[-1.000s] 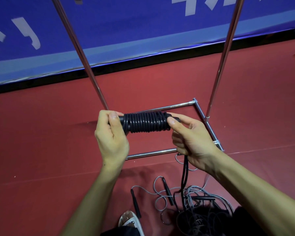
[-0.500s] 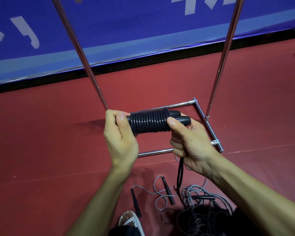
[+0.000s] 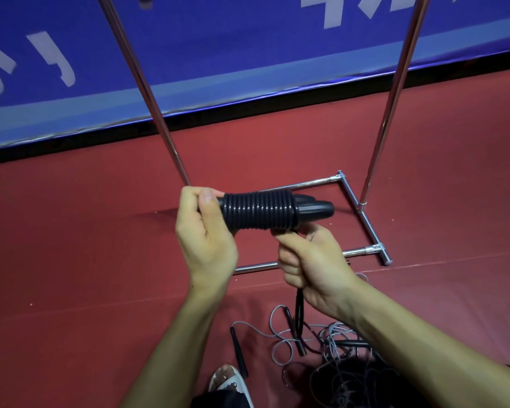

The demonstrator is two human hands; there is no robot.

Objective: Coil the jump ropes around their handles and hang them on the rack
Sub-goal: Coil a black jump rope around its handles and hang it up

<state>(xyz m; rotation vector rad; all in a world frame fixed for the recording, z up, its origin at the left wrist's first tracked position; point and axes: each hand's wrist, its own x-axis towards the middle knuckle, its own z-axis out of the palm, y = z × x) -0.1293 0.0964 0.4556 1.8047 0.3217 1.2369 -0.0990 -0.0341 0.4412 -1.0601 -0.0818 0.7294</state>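
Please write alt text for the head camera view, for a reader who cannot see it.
Two hands hold a black jump rope coiled tightly around its handles: left hand grips one end, right hand pulls the loose tail. Behind stands a chrome rack; more ropes lie tangled on the red floor.

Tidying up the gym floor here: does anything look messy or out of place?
Yes. A tangle of jump ropes lies loose on the red floor in front of the rack, uncoiled, one handle lying off to the side. The coiled rope in both hands looks neat.

Sports hall: red court flooring [image 3: 100, 245] (blue barrier banner [image 3: 218, 54] behind).
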